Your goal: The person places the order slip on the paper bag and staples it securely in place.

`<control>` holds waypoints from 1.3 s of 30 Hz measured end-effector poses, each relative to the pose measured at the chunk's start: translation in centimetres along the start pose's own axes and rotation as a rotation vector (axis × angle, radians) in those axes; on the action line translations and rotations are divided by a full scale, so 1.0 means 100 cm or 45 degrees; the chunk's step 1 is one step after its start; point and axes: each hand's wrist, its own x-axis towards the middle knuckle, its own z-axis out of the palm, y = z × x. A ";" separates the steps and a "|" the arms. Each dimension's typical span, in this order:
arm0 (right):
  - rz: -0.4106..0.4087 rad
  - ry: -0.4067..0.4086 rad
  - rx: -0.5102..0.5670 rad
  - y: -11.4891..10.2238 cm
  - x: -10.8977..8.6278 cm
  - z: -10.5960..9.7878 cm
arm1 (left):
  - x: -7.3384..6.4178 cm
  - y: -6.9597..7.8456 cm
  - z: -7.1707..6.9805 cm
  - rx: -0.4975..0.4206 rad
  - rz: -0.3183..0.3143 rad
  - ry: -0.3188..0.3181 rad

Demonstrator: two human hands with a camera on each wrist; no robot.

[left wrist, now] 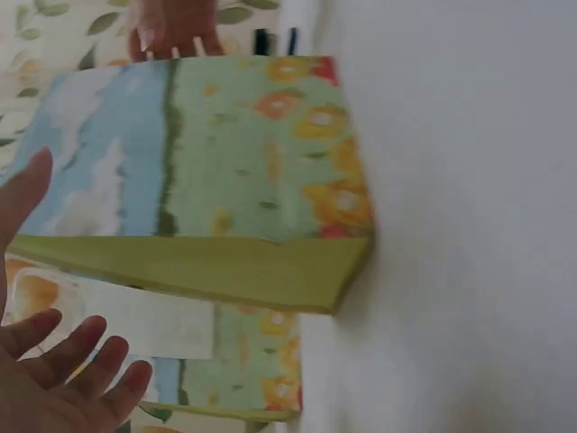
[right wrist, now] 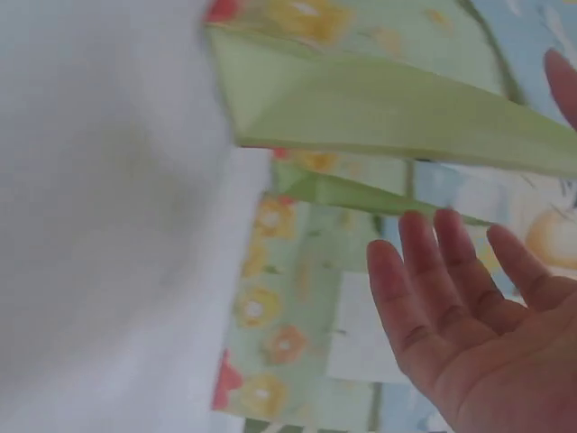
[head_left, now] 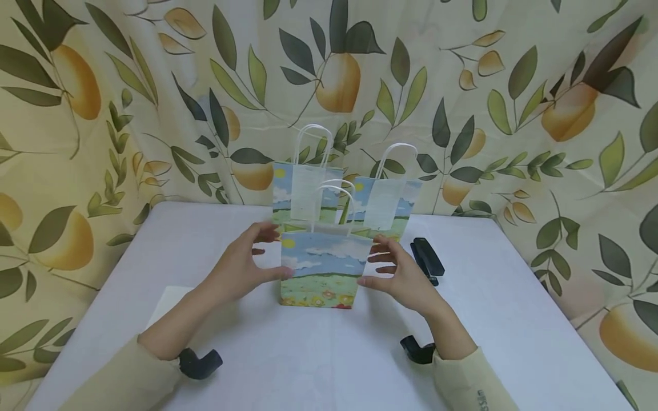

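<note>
A small paper gift bag [head_left: 326,268] with a sky-and-meadow print and white handles stands upright in the middle of the table. My left hand [head_left: 239,265] is at its left side and my right hand [head_left: 403,274] at its right, thumbs toward the front, other fingers toward the back. In the left wrist view the left hand [left wrist: 68,370] has its fingers spread beside the bag's yellow-green side panel. Relaxed fingers also show on the right hand [right wrist: 491,329] in the right wrist view, by the bag's green side [right wrist: 361,108]. Whether any fingertips touch the bag, I cannot tell.
Behind stand two matching bags, one at left [head_left: 281,194] and one at right [head_left: 408,200], each with a white card on its front. A black stapler [head_left: 428,260] lies right of them. White paper [head_left: 168,299] lies partly under the left forearm. A patterned curtain [head_left: 329,74] hangs behind.
</note>
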 end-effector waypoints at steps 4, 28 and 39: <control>-0.078 0.031 0.092 -0.011 0.005 -0.004 | 0.016 0.009 0.000 -0.245 0.067 -0.057; -0.216 0.075 0.380 -0.036 0.029 0.015 | 0.045 0.014 0.021 -0.743 0.179 -0.216; -0.233 0.104 0.345 -0.038 0.031 0.020 | 0.044 0.014 0.021 -0.717 0.168 -0.196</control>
